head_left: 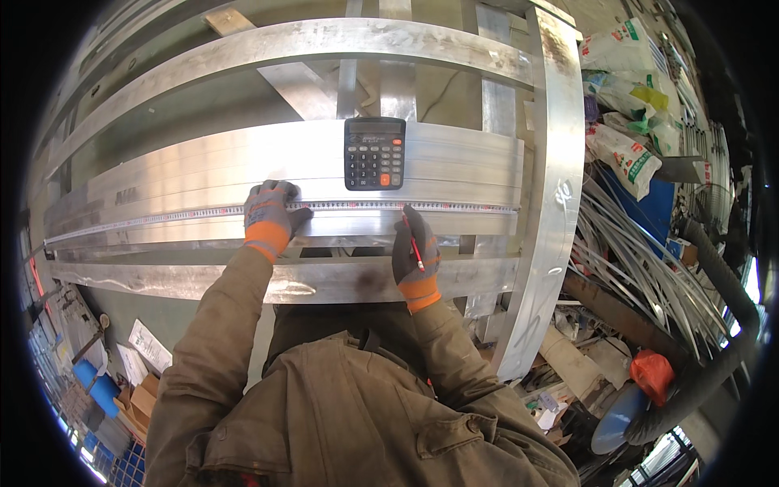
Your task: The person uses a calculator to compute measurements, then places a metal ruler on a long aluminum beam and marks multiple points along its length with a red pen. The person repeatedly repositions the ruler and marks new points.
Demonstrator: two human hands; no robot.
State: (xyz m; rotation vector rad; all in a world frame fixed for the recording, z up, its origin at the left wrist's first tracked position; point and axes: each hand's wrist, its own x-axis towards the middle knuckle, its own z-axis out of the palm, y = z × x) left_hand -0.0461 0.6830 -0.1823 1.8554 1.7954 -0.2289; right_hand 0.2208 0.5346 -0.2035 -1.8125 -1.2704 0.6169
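Overhead view of your two gloved hands at a stack of flat aluminium profiles [203,174] laid across a frame of wider aluminium bars [560,195]; the profiles run left to right, and straight edges bow with the lens

Your left hand [270,217], in a grey glove with an orange cuff, lies palm-down on the tape measure [162,217]; the fingers are spread and flat, pressing the tape against the profiles rather than gripping it; the tape stretches along the near edge of the stack from the far left to just short of the right-hand upright bar

Your right hand [415,256], gloved alike, is closed around a red pencil [412,242]; the pencil points up and away from you, its tip touching or just beside the tape; whether it actually meets the metal cannot be told

A dark calculator [374,152] with one orange key lies flat on the profiles, just beyond the tape and between your two hands, touching neither

Beyond the stack, a further curved-looking bar [284,45] crosses the frame; to your right, well apart from the hands, lie a bundle of thin metal strips [641,268], printed sacks [625,150], a thick grey hose [722,325] and an orange bag [652,375]; at lower left, cardboard scraps [142,398] and a blue container [101,388] sit on the floor
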